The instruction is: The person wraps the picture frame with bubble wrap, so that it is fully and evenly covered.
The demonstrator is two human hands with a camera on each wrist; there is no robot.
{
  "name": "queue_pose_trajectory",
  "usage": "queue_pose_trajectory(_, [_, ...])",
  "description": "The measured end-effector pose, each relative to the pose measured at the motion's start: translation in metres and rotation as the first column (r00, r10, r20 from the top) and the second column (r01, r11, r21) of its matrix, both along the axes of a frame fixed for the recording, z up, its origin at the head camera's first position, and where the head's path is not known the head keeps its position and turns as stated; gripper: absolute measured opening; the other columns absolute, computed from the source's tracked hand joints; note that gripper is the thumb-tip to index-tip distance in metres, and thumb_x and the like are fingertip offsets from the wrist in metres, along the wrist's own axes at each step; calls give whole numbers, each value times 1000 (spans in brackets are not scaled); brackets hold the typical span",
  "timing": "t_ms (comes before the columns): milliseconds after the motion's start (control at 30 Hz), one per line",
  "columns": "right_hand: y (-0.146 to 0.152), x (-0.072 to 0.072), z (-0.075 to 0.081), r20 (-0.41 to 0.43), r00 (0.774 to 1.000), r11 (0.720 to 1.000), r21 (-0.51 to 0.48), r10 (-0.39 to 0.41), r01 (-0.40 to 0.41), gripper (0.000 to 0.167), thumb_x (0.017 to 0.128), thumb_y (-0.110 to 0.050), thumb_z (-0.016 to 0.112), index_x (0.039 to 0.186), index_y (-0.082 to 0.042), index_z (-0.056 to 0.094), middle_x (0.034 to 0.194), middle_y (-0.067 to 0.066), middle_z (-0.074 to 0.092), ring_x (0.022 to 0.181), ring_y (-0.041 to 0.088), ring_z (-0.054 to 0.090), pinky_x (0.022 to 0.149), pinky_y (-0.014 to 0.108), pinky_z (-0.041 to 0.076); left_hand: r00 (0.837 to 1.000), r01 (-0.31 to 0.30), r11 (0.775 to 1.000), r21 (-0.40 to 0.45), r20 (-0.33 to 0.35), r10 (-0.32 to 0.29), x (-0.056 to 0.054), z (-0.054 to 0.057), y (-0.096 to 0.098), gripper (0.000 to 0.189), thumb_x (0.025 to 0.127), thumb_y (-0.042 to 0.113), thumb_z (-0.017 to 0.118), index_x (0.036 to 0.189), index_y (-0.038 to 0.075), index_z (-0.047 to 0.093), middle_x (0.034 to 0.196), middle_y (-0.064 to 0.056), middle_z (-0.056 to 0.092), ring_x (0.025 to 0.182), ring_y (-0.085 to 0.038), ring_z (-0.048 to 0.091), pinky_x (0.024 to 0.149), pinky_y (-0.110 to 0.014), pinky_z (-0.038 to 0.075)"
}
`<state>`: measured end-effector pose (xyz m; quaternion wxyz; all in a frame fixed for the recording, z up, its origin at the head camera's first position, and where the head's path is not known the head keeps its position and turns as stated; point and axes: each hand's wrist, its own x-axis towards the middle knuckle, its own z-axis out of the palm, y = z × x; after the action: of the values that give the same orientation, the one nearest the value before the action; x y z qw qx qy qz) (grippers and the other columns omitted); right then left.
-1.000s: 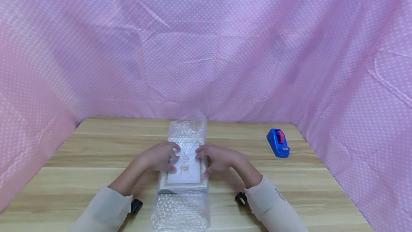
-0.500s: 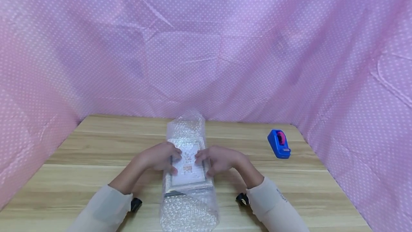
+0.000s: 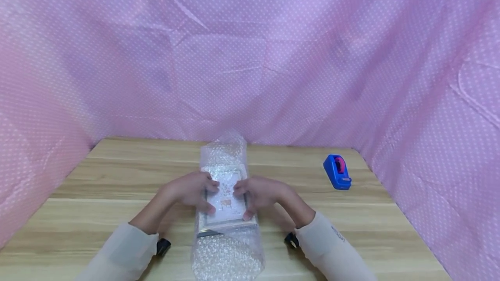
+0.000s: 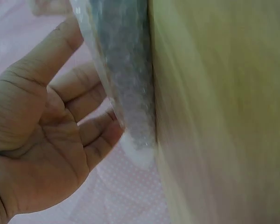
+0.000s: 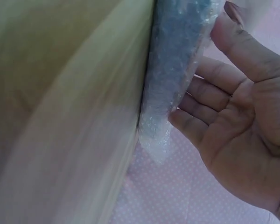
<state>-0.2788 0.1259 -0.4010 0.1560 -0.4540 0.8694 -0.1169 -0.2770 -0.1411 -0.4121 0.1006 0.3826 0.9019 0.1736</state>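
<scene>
Straightening: likely the step, with the frame lying in wrap on the worktop.
Grip: left hand, right hand touch it from either side, fingers apart, unclamped.
Ends: probably need folding inward, then tape.

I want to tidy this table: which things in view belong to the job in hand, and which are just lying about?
In the job:
framed picture, under the left hand and right hand
bubble wrap, around it

Just lying about, it seems:
blue tape dispenser, untouched, though perhaps wanted later
</scene>
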Motion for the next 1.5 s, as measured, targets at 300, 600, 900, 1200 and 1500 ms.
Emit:
queue_pose_trajectory(300, [-1, 0, -1, -29, 998, 998, 39, 50, -48, 65, 76, -35, 90, 132, -11, 68, 146, 12, 57, 132, 25, 55, 113, 32, 43, 995, -102, 994, -33, -22, 101, 16, 5, 15, 68, 66, 34, 97, 121, 2, 74, 127, -15, 70, 117, -36, 62, 102, -49, 51])
queue_pose_trajectory(600, [-1, 1, 1, -38, 997, 998, 20, 65, -65, 61, 75, -33, 91, 126, -9, 69, 142, 12, 58, 130, 24, 55, 113, 33, 43, 997, -56, 998, -40, -63, 53, 18, 6, 13, 67, 68, 34, 96, 125, 7, 73, 126, -12, 70, 115, -34, 64, 99, -48, 53])
queue_pose_trajectory(900, [2, -3, 4, 33, 999, 1000, 17, 2, -3, 67, 77, -34, 90, 135, -10, 64, 146, 6, 57, 135, 22, 51, 115, 33, 40, 997, -68, 997, -42, -24, 67, 16, 5, 12, 68, 71, 34, 94, 130, 7, 69, 134, -15, 64, 123, -38, 58, 105, -53, 49])
queue_pose_trajectory(1200, [25, -36, 4, 130, 953, 903, -308, -273, 300, 55, 93, -18, 75, 140, 3, 56, 135, 20, 63, 118, 34, 64, 100, 45, 55, 998, -60, 996, -69, 6, 61, 15, 5, 13, 72, 72, 33, 93, 135, 10, 67, 142, -15, 59, 130, -40, 54, 109, -54, 46])
queue_pose_trajectory(1500, [34, -87, -18, 746, 550, 594, -261, -376, 761, 73, 95, -2, 70, 151, 16, 27, 138, 28, 56, 107, 28, 69, 99, 39, 56, 997, -63, 997, -45, 43, 64, 12, 2, 12, 72, 72, 33, 93, 135, 11, 67, 145, -12, 58, 138, -41, 47, 115, -55, 40])
